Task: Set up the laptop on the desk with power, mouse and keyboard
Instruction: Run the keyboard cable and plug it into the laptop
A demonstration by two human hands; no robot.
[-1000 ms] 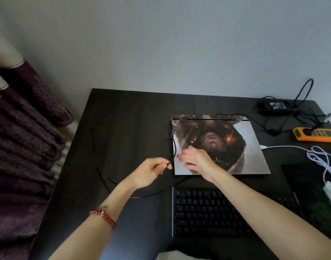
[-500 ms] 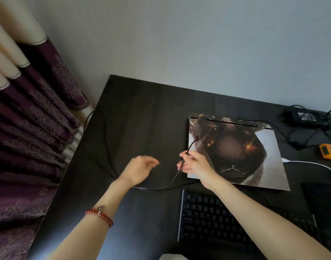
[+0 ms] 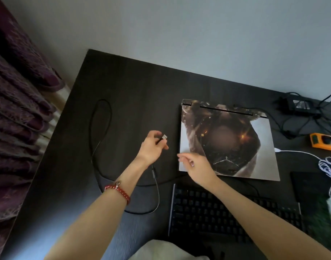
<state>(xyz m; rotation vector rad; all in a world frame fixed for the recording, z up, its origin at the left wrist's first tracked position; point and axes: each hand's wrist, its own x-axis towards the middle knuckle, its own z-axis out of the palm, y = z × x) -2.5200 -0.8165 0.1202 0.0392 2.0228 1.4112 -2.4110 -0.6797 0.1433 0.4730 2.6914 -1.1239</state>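
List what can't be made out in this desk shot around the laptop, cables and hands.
- Laptop side ports, head view: too dark and edge-on to see.
- Mouse, head view: not identifiable; the right frame edge cuts off the white cable.
- Right hand, head view: motion-blurred fingers.
- Black cable beyond the USB plug in the left hand: passes under the forearm.

Left hand (image 3: 151,147) pinches USB plug (image 3: 164,137) beside closed laptop (image 3: 228,140); right hand (image 3: 196,167) loose.
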